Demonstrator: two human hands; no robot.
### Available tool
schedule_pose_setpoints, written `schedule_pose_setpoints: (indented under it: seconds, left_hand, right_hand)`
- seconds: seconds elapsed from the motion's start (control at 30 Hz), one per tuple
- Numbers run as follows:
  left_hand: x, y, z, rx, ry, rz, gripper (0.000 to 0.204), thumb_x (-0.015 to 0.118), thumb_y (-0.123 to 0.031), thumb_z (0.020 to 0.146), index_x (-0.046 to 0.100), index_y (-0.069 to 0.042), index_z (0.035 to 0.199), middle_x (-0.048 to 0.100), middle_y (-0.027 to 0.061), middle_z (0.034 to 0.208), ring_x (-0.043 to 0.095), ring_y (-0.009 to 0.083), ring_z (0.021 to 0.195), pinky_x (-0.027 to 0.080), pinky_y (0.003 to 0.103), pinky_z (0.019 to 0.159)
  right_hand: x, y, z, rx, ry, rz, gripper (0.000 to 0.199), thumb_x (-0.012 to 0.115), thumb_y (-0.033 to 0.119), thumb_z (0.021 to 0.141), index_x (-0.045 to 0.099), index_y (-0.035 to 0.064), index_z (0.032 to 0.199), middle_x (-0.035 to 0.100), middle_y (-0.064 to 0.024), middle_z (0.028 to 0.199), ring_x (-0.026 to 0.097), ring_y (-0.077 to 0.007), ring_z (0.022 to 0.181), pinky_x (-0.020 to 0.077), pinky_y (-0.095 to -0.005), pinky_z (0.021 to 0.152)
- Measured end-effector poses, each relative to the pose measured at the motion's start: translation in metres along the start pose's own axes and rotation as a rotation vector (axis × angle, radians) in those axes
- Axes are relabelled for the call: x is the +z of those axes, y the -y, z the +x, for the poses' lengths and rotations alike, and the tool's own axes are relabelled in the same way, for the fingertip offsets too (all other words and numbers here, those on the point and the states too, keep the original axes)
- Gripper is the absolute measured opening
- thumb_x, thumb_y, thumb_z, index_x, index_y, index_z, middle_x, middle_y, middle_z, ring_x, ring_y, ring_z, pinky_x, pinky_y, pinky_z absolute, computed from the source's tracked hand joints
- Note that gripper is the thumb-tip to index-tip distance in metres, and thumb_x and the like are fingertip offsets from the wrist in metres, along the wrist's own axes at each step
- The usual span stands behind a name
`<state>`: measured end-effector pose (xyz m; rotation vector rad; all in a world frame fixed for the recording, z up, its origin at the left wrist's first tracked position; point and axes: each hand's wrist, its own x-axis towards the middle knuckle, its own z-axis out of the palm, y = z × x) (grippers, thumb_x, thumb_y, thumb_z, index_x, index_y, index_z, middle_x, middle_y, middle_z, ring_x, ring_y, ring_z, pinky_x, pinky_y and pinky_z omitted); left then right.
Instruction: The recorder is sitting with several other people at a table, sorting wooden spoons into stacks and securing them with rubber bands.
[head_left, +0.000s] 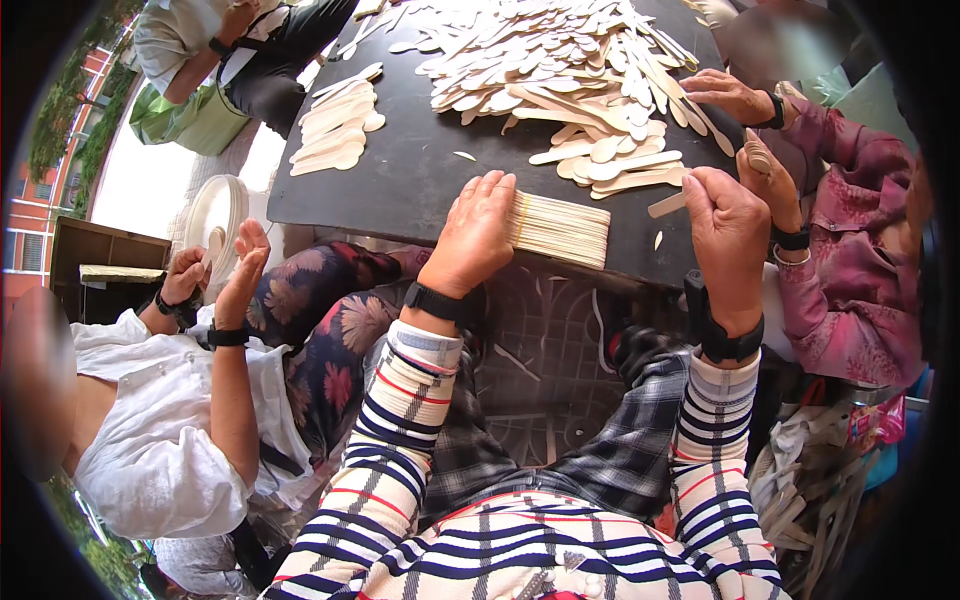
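At the table's near edge, my left hand [470, 233] is closed round the left end of a tight row of wooden spoons [560, 231], standing on edge side by side with their handles to the right. A wooden spoon [666, 205] juts out to the left from my right hand [728, 235], which is closed in a fist; its other end is hidden in the fingers. Beyond my hands a big loose heap of wooden spoons [540, 55] covers the far part of the dark table [410, 195]. Several more lie just past the row.
A smaller spread of spoons [338, 120] lies at the table's left. On the right a co-worker in a pink top [850, 260] holds a bundle of spoons [757, 152]. At left sits a co-worker in white [165, 420], beside a round pale tub [222, 210]. Another person is at the far left.
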<state>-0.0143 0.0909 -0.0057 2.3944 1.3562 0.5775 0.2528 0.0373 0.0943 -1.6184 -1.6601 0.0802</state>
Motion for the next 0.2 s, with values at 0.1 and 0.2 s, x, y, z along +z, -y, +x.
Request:
schedule_pose_setpoints:
  seconds: [0.1, 0.2]
  left_hand:
    - [0.0, -0.0055, 0.0011, 0.003, -0.038, 0.024, 0.05, 0.057, -0.001, 0.078, 0.05, 0.003, 0.127, 0.051, 0.0237, 0.131, 0.046, 0.0403, 0.124, 0.037, 0.044, 0.106]
    - [-0.0016, -0.0081, 0.0035, -0.001, -0.005, 0.027, 0.05, 0.058, -0.002, 0.078, 0.05, 0.002, 0.127, 0.052, 0.0233, 0.129, 0.047, 0.0393, 0.123, 0.037, 0.044, 0.105]
  right_hand:
    - [-0.0002, -0.0054, -0.0015, 0.013, 0.009, -0.011, 0.013, 0.064, 0.014, 0.087, 0.065, 0.0016, 0.084, 0.062, -0.0169, 0.073, 0.061, -0.0334, 0.067, 0.0464, -0.0379, 0.06]
    - [0.0004, -0.0102, -0.0034, 0.025, 0.024, -0.009, 0.012, 0.064, 0.014, 0.087, 0.066, 0.0019, 0.085, 0.063, -0.0173, 0.074, 0.062, -0.0338, 0.068, 0.0468, -0.0386, 0.061]
